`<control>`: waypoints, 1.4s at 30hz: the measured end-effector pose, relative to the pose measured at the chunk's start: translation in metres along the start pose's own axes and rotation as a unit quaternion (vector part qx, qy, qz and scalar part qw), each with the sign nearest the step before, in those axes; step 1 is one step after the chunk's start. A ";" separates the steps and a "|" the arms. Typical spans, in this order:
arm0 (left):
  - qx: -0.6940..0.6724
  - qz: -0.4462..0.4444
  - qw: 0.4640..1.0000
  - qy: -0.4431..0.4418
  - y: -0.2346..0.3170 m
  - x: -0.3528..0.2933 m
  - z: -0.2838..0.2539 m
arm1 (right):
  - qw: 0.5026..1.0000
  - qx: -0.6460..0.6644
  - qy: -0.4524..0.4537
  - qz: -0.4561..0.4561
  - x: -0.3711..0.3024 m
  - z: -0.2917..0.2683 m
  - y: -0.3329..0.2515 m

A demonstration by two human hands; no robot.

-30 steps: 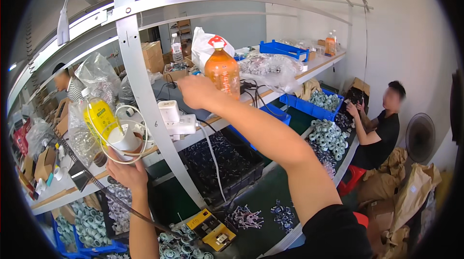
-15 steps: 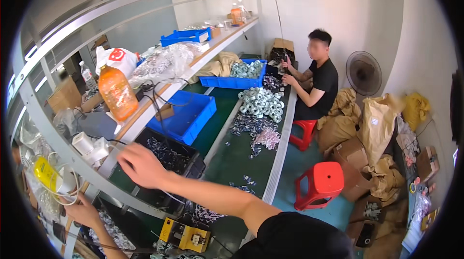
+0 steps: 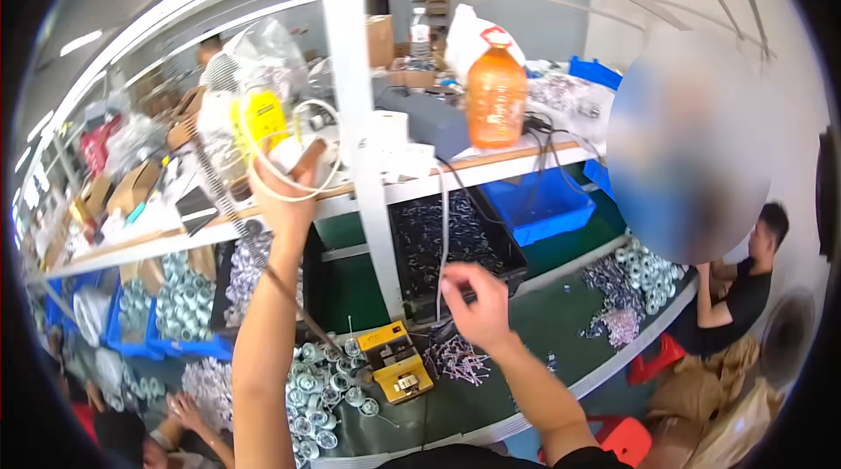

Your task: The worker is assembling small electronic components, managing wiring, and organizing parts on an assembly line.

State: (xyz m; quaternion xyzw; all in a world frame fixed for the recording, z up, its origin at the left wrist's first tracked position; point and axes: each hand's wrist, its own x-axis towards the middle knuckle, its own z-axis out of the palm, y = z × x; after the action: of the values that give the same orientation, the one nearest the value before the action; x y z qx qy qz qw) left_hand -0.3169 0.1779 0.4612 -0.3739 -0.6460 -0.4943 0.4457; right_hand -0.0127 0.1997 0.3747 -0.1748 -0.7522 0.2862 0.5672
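Note:
My left hand [image 3: 286, 191] is raised at the shelf edge, its fingers closed round a loose coil of white cable [image 3: 336, 173]. Part of its grip is hidden behind the loops. Just behind it stands a yellow container [image 3: 260, 116]. In front of the black crate, my right hand [image 3: 477, 301] has curled fingers at a hanging white cable [image 3: 444, 232], which they appear to grip. Below and between my forearms, a small yellow machine [image 3: 399, 364] rests on the green bench. Round metal parts with thin wires [image 3: 311, 399] lie left of it, small pinkish pins [image 3: 460, 359] right of it.
A white upright post [image 3: 350, 75] rises between my hands. On the shelf stands an orange bottle [image 3: 497, 97]. Beneath it are a black crate [image 3: 517, 281] of small dark parts and a blue bin [image 3: 547, 228]. A co-worker [image 3: 745, 298] sits right; other people are lower left.
The view has swung left, bringing the post and yellow machine toward the middle. My left hand still has the cable coil; my right hand now sits lower, in front of the black crate.

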 end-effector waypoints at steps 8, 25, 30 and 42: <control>0.136 0.031 0.988 -0.073 -0.034 -0.005 -0.015 | 0.890 -0.115 -0.072 -0.435 0.208 0.135 -0.104; 0.065 -0.047 0.994 -0.081 -0.009 0.004 -0.017 | 0.538 -0.513 -0.541 -0.393 0.309 0.203 -0.138; 0.064 -0.063 0.993 -0.077 -0.005 0.001 -0.013 | 0.569 -0.536 -0.463 -0.418 0.356 0.182 -0.150; 0.053 -0.042 0.997 -0.048 -0.009 0.001 -0.020 | 0.792 -0.549 -0.236 -0.128 0.377 0.198 -0.168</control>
State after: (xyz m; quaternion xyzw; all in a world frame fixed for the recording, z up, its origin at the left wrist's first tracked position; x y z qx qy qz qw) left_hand -0.3214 0.1564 0.4620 -0.3454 -0.7075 -0.4587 0.4120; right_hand -0.3024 0.2449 0.7258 -0.2859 -0.9089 -0.2175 0.2118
